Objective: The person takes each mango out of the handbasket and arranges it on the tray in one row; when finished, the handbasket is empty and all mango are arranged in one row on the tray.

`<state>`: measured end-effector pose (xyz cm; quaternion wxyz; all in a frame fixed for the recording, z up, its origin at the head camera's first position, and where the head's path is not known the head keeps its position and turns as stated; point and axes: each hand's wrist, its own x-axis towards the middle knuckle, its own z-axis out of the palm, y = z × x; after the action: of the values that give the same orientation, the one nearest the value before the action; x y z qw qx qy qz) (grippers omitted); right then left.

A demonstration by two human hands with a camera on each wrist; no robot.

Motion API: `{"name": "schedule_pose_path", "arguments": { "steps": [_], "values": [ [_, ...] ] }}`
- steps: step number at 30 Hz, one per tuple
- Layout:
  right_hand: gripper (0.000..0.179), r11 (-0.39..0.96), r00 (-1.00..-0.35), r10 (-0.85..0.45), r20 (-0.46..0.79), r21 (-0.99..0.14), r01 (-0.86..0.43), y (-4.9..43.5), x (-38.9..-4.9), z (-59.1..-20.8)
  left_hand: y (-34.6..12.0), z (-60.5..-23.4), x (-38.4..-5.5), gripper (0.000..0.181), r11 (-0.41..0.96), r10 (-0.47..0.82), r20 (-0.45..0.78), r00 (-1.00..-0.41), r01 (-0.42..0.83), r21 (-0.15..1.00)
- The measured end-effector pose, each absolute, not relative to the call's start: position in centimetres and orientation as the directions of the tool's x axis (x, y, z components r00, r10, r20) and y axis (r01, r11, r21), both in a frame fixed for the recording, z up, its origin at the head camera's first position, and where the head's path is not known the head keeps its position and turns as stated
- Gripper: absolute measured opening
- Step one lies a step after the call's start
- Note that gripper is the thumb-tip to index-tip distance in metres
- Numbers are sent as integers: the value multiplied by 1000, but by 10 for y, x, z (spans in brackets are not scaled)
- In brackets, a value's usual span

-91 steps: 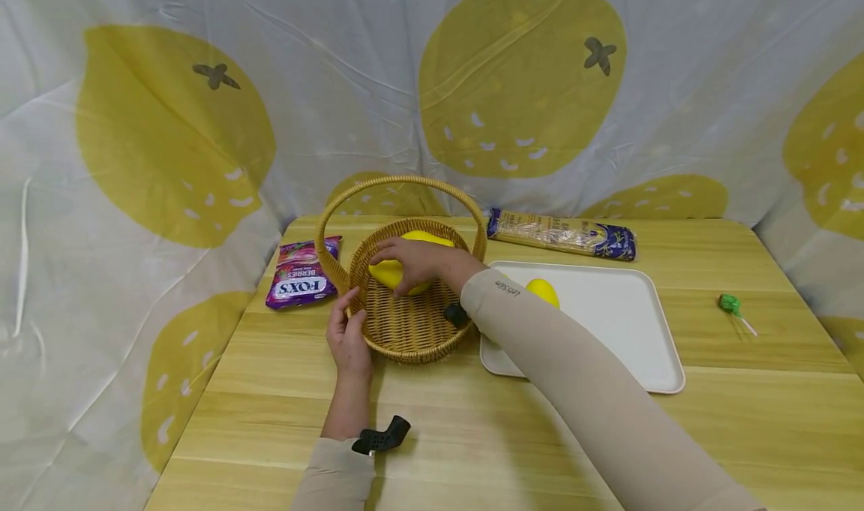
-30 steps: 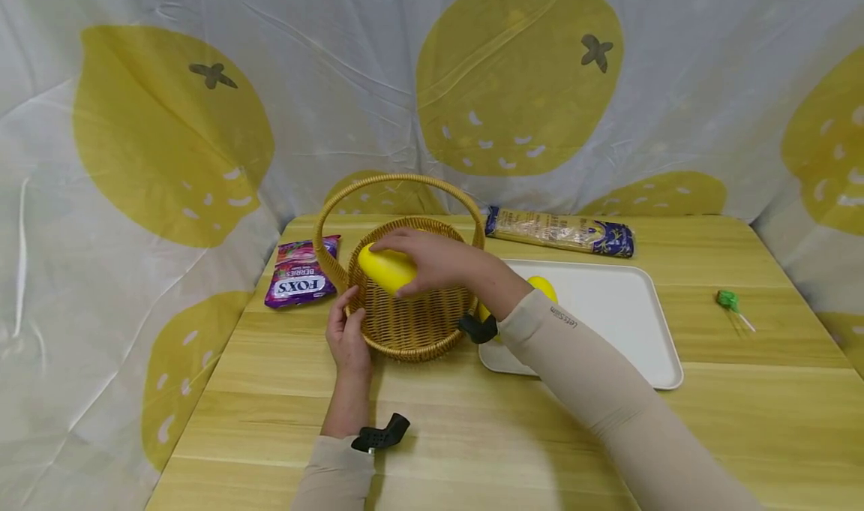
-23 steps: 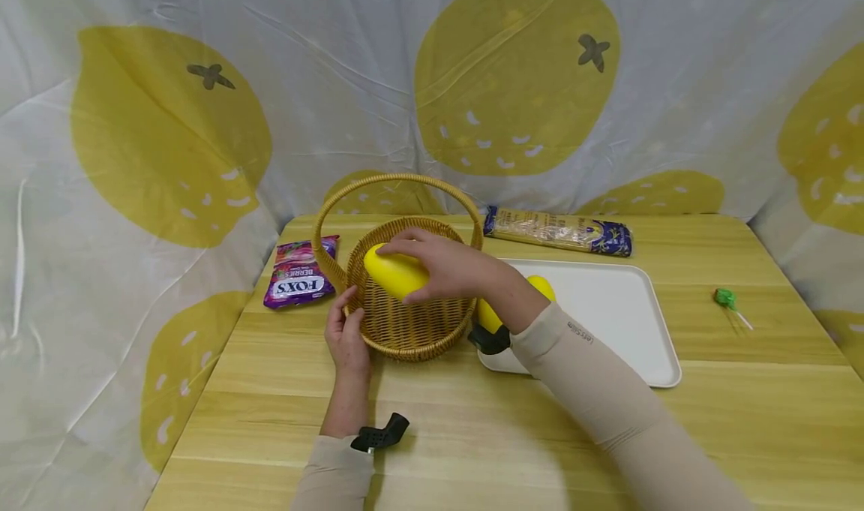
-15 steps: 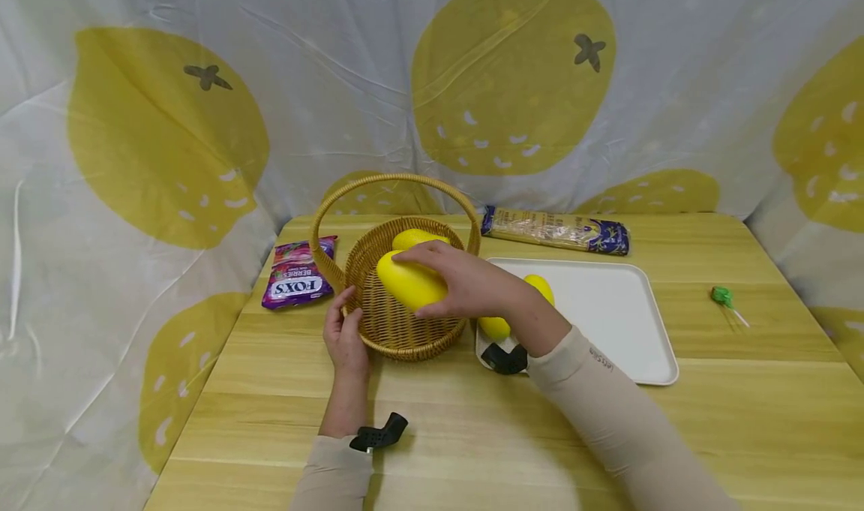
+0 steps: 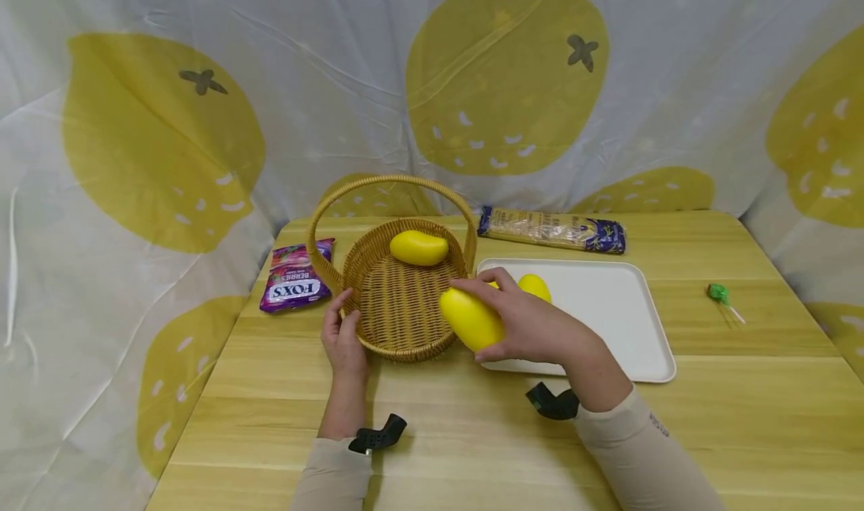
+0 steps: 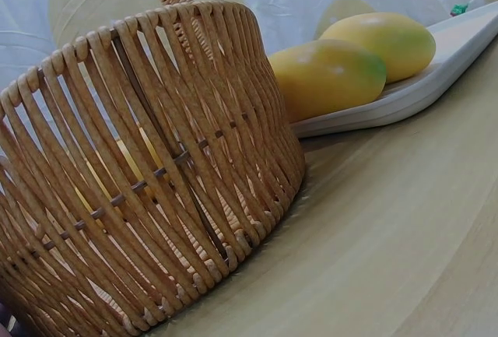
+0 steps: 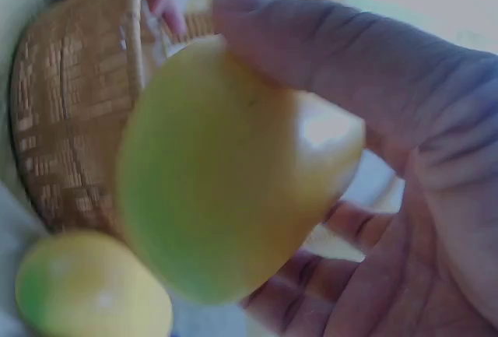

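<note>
My right hand (image 5: 547, 327) holds a yellow mango (image 5: 469, 320) between thumb and fingers, above the gap between the wicker basket (image 5: 405, 316) and the white tray (image 5: 614, 323). A green blush shows on this mango (image 7: 226, 181) in the right wrist view. At the basket's front left, my left hand (image 5: 346, 346) grips the rim. Inside the basket, against its back wall, lies another mango (image 5: 418, 247). Two mangoes rest on the tray's left end; one (image 5: 535, 286) is partly hidden by my right hand, and the nearer one (image 6: 327, 80) shows in the left wrist view.
A purple candy bag (image 5: 295, 278) lies left of the basket. Behind the tray is a long packet of noodles (image 5: 550, 229). A green lollipop (image 5: 718, 294) lies at the right of the wooden table. The basket's tall handle (image 5: 391, 181) arches over it.
My right hand has taken hold of a mango in the basket, lifted it out and carried it right and toward me. One mango stays in the basket. My left hand has kept to the rim.
</note>
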<state>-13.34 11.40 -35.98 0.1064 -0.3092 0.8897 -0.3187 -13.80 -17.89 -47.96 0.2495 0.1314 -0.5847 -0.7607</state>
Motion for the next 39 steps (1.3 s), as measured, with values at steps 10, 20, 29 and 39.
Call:
{"name": "schedule_pose_path", "arguments": {
  "steps": [10,20,29,39],
  "values": [
    [106,667,-904,-420,-73,-701,-253,173,-140,-364,-179,-480,-136,39,-194,-538,88,-839,224,955],
    [97,591,-951,-303,-59,-795,-139,210,-153,-372,-181,-478,-136,40,-204,-524,74,-848,210,956],
    [97,621,-965,-226,-135,-783,-36,228,-162,-383,-179,-476,-137,40,-224,-523,69,-849,215,950],
    [87,712,-964,-201,-175,-702,-21,237,-165,-391,-178,-476,-137,40,-214,-532,88,-842,235,948]
  ]
}}
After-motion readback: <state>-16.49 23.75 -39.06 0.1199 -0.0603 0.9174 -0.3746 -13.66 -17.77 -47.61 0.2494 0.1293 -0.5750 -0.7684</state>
